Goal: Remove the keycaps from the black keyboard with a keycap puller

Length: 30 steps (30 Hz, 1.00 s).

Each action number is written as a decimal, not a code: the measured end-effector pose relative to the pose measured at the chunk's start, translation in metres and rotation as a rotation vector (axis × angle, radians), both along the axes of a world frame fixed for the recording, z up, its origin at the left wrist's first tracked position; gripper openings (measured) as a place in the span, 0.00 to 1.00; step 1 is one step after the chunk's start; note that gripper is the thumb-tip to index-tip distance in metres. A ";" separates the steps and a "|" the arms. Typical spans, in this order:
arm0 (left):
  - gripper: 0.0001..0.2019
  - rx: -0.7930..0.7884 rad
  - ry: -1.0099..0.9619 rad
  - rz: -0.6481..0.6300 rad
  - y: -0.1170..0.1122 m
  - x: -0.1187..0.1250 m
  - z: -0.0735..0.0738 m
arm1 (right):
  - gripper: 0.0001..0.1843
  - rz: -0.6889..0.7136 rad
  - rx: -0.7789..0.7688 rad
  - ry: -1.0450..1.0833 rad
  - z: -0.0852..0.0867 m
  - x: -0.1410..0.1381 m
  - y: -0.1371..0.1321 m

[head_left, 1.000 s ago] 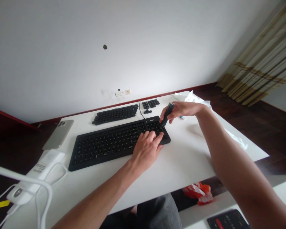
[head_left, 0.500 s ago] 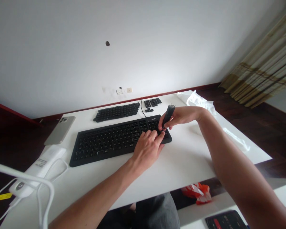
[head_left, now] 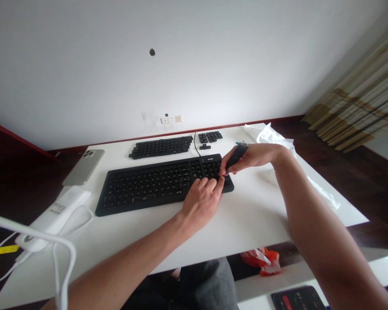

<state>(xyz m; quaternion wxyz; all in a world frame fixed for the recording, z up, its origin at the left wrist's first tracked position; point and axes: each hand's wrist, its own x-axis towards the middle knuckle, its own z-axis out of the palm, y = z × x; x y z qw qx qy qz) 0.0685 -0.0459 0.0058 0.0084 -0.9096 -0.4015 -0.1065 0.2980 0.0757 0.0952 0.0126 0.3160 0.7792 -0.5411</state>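
A black keyboard [head_left: 148, 178] lies across the white table, its key positions showing bare sockets without caps. My left hand [head_left: 203, 196] rests on its right part, fingers stretched forward and the index finger close to the number pad. My right hand [head_left: 242, 158] grips a black handheld tool [head_left: 237, 157], which is tilted with its lower end down at the number pad. The tool's exact kind and its tip, hidden by fingers, cannot be made out. Behind the keyboard, black keycaps [head_left: 161, 147] stand in rows, with smaller groups of keycaps [head_left: 210, 137] to the right.
At the left lie a phone [head_left: 84, 168] and a white power strip [head_left: 54, 217] with cables. Crumpled white plastic [head_left: 271, 134] sits at the back right. Below the table edge are an orange-and-white wrapper [head_left: 263, 260] and a dark device [head_left: 297, 299]. A wall stands behind.
The black tool has tipped further to the right in my right hand, its upper end lower. My left hand stays on the keyboard. The view has shifted slightly.
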 end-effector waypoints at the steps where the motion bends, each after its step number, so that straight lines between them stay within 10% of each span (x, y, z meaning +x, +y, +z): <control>1: 0.24 -0.002 -0.003 0.000 0.000 0.000 0.000 | 0.18 -0.003 -0.025 0.008 -0.001 0.002 0.002; 11: 0.25 -0.011 -0.020 0.002 0.000 -0.001 0.000 | 0.21 -0.041 -0.039 0.076 -0.004 0.011 0.008; 20: 0.39 0.050 -0.315 0.122 0.018 -0.017 0.012 | 0.28 -0.477 0.330 0.231 -0.013 -0.011 0.010; 30: 0.28 -0.091 -0.626 0.203 0.041 -0.033 0.000 | 0.24 -0.181 0.099 0.357 -0.023 -0.059 -0.008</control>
